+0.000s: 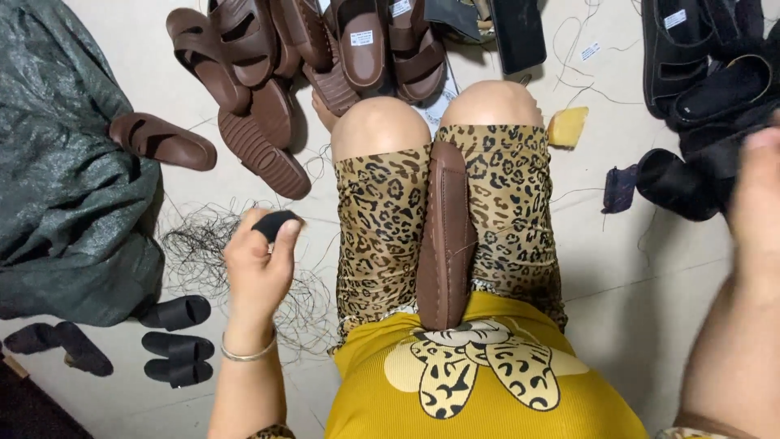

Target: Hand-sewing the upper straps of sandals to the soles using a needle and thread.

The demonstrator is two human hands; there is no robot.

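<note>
Left hand [258, 272] around black strap piece [275, 223]

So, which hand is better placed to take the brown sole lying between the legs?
Probably the right hand: the left hand already pinches a small black piece, while the right seems empty by the black sandals. Both are apart from the sole.

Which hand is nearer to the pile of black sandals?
Right. The right hand reaches up against the black sandals; the left hand is far across, holding a small black piece.
</note>
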